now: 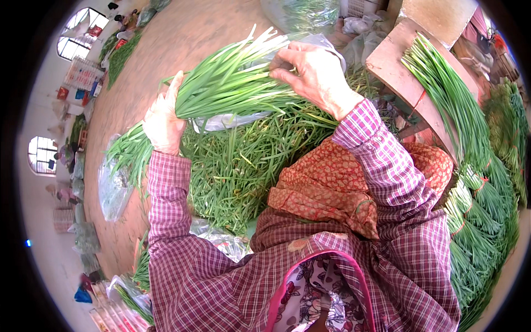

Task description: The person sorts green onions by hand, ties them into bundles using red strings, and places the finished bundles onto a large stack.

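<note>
My left hand (165, 118) grips a loose bunch of long green leafy vegetables, likely garlic chives (232, 81), around its leafy part. The pale stem ends fan out up and to the right. At those stems, my right hand (309, 74) has its thumb and fingers pinched together; whether a stem is between them I cannot tell. Below the bunch lies a big heap of loose green leaves (236, 166), with clear plastic (232, 121) partly showing between. On a board (386, 54) at the right rests another bunch of chives (448, 83).
Several tied bundles (477, 216) are piled at my right side. A clear plastic bag (114, 186) lies on the floor at left. A filled clear bag (307, 14) stands ahead. Far left, people, crates (83, 74) and greens line the wall.
</note>
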Tool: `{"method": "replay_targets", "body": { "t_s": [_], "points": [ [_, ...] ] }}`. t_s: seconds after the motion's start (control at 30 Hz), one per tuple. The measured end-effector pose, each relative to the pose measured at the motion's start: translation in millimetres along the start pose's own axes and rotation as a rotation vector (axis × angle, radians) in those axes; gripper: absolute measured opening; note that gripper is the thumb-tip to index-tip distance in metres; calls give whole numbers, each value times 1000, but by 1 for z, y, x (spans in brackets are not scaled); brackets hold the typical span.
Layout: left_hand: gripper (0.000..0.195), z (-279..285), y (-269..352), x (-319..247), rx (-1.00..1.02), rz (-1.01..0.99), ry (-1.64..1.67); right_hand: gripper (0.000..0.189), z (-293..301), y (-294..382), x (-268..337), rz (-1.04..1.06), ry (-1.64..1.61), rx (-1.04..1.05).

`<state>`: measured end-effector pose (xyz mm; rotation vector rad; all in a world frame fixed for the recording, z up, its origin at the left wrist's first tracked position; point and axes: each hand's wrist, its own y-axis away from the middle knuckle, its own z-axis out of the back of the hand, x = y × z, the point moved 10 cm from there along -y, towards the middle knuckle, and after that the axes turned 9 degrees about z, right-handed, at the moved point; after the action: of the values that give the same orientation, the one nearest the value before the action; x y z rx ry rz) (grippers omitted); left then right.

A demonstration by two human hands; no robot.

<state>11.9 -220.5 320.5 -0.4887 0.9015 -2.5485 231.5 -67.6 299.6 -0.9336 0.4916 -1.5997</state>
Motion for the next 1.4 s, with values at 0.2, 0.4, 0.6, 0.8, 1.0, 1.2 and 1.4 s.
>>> {"method": "replay_targets", "body": {
  "t_s": [0.2,0.4,0.6,0.8,1.0,1.2,1.4],
  "points": [
    [67,-12,8,17,38,61,85,30,0,22,-55,-240,-78,39],
    [53,-28,16,29,130,175,265,14,45,49,-64,-129,393,-42],
    [50,-43,13,20,233,195,513,19,4,1,39,196,96,-91],
    [58,-53,10,34,113,161,451,16,-12,-5,37,233,192,-101],
    [53,-77,24,45,273,264,520,19,-2,1,-13,63,254,-104],
    [42,-101,65,50,617,578,1301,20,67,74,-136,-279,523,-82],
    [39,-119,129,32,1166,1019,1586,23,44,137,-166,-500,502,361]
  ]
}}
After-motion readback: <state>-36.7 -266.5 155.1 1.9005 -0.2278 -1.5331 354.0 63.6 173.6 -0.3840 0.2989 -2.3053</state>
